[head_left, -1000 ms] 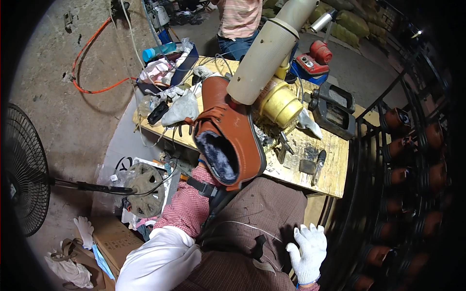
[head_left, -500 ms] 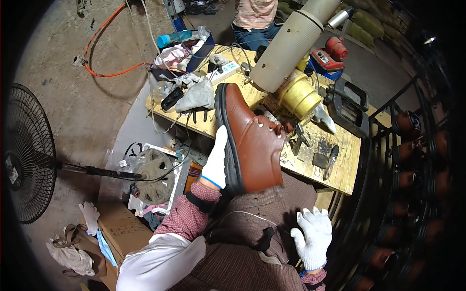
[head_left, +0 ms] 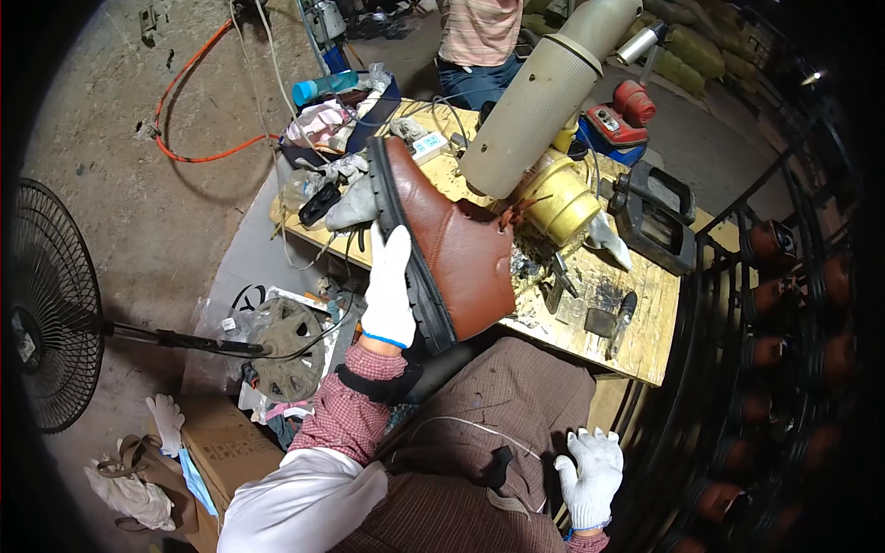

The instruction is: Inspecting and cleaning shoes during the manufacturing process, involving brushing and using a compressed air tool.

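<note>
Brown boot (head_left: 454, 247) tilts in the gloved left hand (head_left: 390, 290).

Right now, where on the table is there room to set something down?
The table is bare between its right edge and the dark-handled tool, in front of the black frame. The left end is crowded with grey cloth and a black bundle; the brown boot partly hides the middle.

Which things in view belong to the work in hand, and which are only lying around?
Belonging to the work, it seems:
brown boot, held in the left hand
grey pipe, its end near the boot

Probably just lying about:
loose white glove
blue mask
blue bottle
</note>
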`<state>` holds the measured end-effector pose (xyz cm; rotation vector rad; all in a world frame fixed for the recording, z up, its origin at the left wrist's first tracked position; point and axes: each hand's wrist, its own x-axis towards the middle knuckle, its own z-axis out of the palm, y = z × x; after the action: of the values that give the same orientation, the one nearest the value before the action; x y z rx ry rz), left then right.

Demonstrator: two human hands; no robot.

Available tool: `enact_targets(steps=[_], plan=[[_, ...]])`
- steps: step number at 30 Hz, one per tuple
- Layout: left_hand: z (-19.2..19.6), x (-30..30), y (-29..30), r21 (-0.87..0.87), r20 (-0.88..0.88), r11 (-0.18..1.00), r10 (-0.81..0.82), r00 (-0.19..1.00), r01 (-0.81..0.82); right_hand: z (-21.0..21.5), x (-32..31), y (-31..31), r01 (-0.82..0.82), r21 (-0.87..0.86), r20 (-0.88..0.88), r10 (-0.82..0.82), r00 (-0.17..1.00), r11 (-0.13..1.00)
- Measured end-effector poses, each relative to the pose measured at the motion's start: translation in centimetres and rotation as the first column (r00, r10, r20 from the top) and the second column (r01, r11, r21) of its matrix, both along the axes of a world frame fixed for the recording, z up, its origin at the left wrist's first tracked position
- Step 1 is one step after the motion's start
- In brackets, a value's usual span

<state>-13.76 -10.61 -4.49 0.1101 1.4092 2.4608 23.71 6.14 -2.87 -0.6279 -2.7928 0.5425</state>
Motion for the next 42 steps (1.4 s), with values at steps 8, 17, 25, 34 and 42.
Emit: enact_targets(steps=[8,17,25,34,42], plan=[[2.5,0.7,-1.2,-0.029,0.056,0.992,0.122,0.991,-0.121,-2.0,0.2,1.2,-0.01,-0.003,0.046,0.01,0.999,1.0],[6.8,-4.5,5.5,-0.375,-0.445,0.853,0.177,0.878,-0.363,-0.6,-2.6,1.8,-0.111,0.003,-0.032,0.111,0.993,0.994],[8.9,-3.9,6.7,-0.298,-0.28,0.927,0.145,0.949,-0.23,3.9,-9.0,2.5,-0.29,0.056,-0.116,0.295,0.948,0.955],[5.6,2.0,2.9,-0.092,-0.127,0.973,0.198,0.972,-0.211,8.6,-24.4,0.0,-0.511,0.409,-0.388,0.651,0.653,0.756],[5.1,-2.3,1.6,-0.086,-0.165,0.957,0.259,0.952,-0.276,0.1,-11.9,4.5,-0.508,-0.215,0.348,0.551,0.758,0.834]])
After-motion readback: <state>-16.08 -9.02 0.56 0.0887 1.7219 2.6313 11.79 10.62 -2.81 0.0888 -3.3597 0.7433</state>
